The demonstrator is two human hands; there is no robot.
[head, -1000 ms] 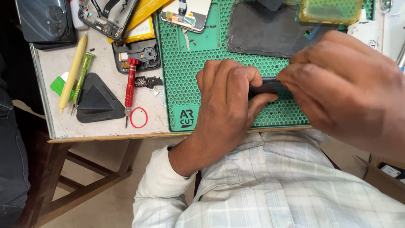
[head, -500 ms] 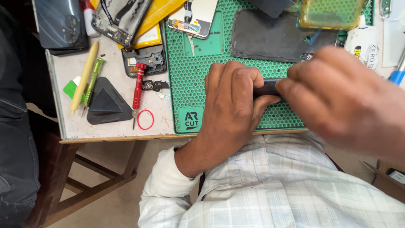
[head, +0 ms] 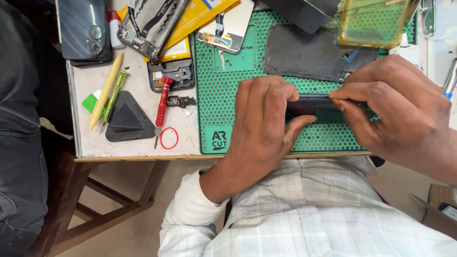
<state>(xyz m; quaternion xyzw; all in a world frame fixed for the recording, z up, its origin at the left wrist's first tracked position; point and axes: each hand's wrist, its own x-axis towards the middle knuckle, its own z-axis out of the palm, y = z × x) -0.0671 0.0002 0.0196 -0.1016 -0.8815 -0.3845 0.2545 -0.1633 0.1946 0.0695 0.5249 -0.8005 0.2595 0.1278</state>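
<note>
Small repair bench, green honeycomb mat (head: 247,85) over a pale worn top. You're pinching a thin dark phone body (head: 314,102) edge-up between both hands, likely to get at its seam: your left hand (head: 264,128) is clamping it from the near side, your right hand (head: 395,114) is gripping its far end, fingertips pressing the rim. Left of your left hand are lying a red ring (head: 169,138), a red screwdriver (head: 162,104), and a black triangular pick (head: 127,121). Beyond your knuckles, a matte dark back panel (head: 304,54) and a yellow translucent case (head: 373,21).

Right hand (head: 395,109) drawn back rightward along dark phone (head: 314,102), more of its upper edge bared; left hand (head: 266,123) thumb now spread beneath it; view shifted leftward over green mat (head: 228,81)
</note>
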